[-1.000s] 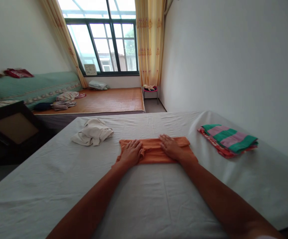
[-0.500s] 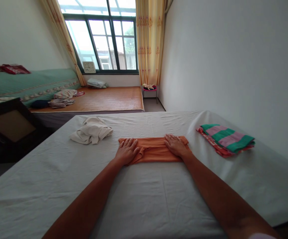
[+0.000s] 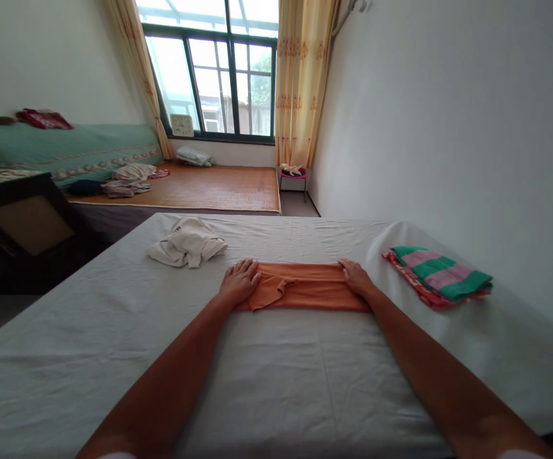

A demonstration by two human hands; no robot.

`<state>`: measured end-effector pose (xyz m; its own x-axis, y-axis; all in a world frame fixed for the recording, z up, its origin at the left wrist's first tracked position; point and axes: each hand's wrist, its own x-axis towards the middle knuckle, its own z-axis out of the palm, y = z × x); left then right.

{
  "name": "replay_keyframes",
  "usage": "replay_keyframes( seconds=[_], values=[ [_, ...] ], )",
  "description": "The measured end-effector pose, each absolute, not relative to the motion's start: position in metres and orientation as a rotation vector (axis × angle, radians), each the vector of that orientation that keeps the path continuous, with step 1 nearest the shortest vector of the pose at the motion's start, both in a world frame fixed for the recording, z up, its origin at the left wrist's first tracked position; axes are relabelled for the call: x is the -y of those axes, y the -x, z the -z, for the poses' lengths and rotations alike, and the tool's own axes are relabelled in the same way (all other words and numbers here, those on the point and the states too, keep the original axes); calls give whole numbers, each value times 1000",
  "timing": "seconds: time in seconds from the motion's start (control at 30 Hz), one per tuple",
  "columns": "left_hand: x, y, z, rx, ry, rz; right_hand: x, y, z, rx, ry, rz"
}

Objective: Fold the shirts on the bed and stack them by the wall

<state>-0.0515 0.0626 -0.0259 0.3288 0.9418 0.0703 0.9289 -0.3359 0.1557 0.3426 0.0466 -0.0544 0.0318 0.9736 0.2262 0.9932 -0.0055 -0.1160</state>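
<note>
An orange shirt (image 3: 305, 290), folded into a long flat strip with a sleeve-like flap on top, lies on the white-sheeted surface (image 3: 276, 370). My left hand (image 3: 240, 282) rests flat on its left end, fingers stretched out. At the opposite end, my right hand (image 3: 356, 278) lies over the right edge with its fingers extended and its palm down. Left of the shirt and farther back is a crumpled cream garment (image 3: 187, 243). To the right sits a small stack of folded clothes: a green and pink striped piece (image 3: 443, 271) on top of a red patterned one (image 3: 414, 287).
A white wall (image 3: 448, 127) runs along the right side. Beyond the sheet stands a bed with a brown mat (image 3: 223, 188), with several clothes on it. A dark cabinet (image 3: 32, 223) is at left, and a small stool (image 3: 294, 172) stands below the curtain.
My hands have moved apart toward the two ends of the orange shirt, baring more of its middle. The camera view has shifted slightly left.
</note>
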Motion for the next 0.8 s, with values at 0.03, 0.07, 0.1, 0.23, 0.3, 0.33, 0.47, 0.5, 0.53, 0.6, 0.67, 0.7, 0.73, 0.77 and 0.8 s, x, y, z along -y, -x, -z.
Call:
replay_keyframes(
  seconds=[0.03,0.07,0.1,0.23,0.3,0.33,0.47,0.5,0.53,0.6,0.67,0.7,0.73,0.77,0.8],
  values=[
    [-63,51,26,-1754,-2489,-236,-44,-351,52,2020,2070,118],
    [-63,51,27,-1753,-2488,-245,-40,-359,49,1994,2091,128],
    [-63,51,27,-1752,-2487,-255,-35,-367,47,1955,2121,142],
    [-63,50,29,-1753,-2486,-291,-11,-384,39,1837,2202,118],
    [-63,49,29,-1751,-2482,-313,-3,-382,36,1795,2227,95],
    [-62,49,29,-1752,-2480,-327,-1,-378,34,1774,2244,86],
    [-58,49,25,-1724,-2535,-460,3,-364,25,1714,2392,9],
    [-56,48,23,-1686,-2574,-514,3,-362,23,1701,2437,-6],
    [-54,47,20,-1633,-2613,-567,2,-360,22,1689,2474,-16],
    [-50,44,14,-1489,-2676,-651,0,-359,19,1685,2497,-49],
    [-44,40,9,-1272,-2715,-661,-4,-358,16,1718,2452,-131],
    [-41,37,6,-1140,-2729,-632,-7,-357,14,1738,2402,-190],
    [-37,34,4,-1008,-2735,-590,-10,-354,12,1749,2338,-251],
    [-34,30,3,-895,-2730,-546,-13,-350,8,1744,2261,-307],
    [-30,27,3,-810,-2716,-511,-16,-343,4,1724,2175,-364]
  ],
)
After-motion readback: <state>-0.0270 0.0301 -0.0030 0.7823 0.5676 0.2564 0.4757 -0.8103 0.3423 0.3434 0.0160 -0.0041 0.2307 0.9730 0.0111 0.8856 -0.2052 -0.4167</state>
